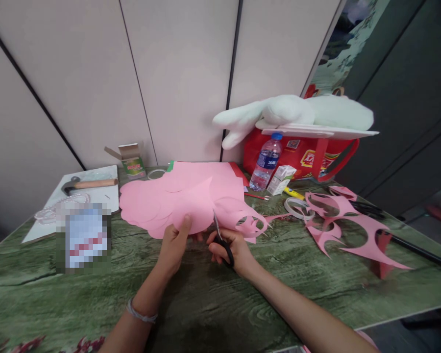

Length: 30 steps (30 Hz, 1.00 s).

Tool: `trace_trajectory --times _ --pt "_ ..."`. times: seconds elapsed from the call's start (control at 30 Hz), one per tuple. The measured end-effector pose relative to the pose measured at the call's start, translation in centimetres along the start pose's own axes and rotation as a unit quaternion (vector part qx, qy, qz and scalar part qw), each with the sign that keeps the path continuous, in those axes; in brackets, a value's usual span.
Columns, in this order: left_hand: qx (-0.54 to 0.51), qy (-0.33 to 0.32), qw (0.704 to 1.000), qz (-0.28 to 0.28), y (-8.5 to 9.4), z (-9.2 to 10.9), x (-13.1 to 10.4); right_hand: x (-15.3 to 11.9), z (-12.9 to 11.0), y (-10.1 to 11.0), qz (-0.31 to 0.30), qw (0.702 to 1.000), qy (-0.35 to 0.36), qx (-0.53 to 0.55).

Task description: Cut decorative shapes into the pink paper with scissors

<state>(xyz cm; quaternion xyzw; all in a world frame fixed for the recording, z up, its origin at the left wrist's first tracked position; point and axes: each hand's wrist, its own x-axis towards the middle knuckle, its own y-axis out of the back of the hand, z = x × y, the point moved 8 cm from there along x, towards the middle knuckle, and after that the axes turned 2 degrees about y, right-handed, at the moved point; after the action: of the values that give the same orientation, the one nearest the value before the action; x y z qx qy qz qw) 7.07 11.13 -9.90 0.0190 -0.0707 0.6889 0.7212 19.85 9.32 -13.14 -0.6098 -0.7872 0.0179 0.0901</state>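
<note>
Currently in use: my left hand [174, 245], one pink sheet [196, 208], scissors [219, 236], my right hand [237, 250].
From left: rounded pink pieces [135, 206], overlapping, beyond my left hand; left hand, thumb above, pinching the sheet's near edge, likely to steady it; sheet, rising forward from that thumb, its right side at the scissors; scissors, pointing away from me, blade gap too small to tell; right hand, curled round the black handles, presumably for control; pink offcuts [373, 233], well right, probably kept clear of the cutting.
</note>
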Motion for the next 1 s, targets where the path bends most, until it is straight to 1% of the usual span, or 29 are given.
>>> trace_trajectory --times 0.07,0.13,0.27,0.33,0.5,0.63,1.0 --pt "-0.008 0.011 0.999 -0.042 -0.89 0.05 -0.22 -0.03 0.01 -0.1 -0.007 1.0 0.007 0.006" --pt "0.009 0.014 0.998 -0.059 -1.26 0.14 -0.43 -0.03 0.02 -0.11 -0.013 1.0 0.013 0.006" --pt "0.08 0.006 0.996 -0.027 -0.58 0.03 -0.49 0.1 0.26 0.19 -0.02 1.0 0.006 -0.015" --pt "0.094 0.01 0.995 -0.022 -0.4 -0.25 -0.49 0.23 0.14 0.45 -0.016 1.0 0.009 -0.019" --pt "0.091 0.026 0.994 -0.05 -1.04 -0.32 -0.76 0.47 -0.49 0.77 -0.009 1.0 0.027 -0.005" --pt "0.083 0.038 0.995 -0.043 -1.12 -0.08 -0.91 0.45 -0.49 0.73 -0.01 1.0 0.026 0.008" --pt "0.079 0.04 0.995 -0.048 -1.23 -0.2 -0.92 0.42 -0.64 0.49 -0.018 0.999 0.035 0.004"
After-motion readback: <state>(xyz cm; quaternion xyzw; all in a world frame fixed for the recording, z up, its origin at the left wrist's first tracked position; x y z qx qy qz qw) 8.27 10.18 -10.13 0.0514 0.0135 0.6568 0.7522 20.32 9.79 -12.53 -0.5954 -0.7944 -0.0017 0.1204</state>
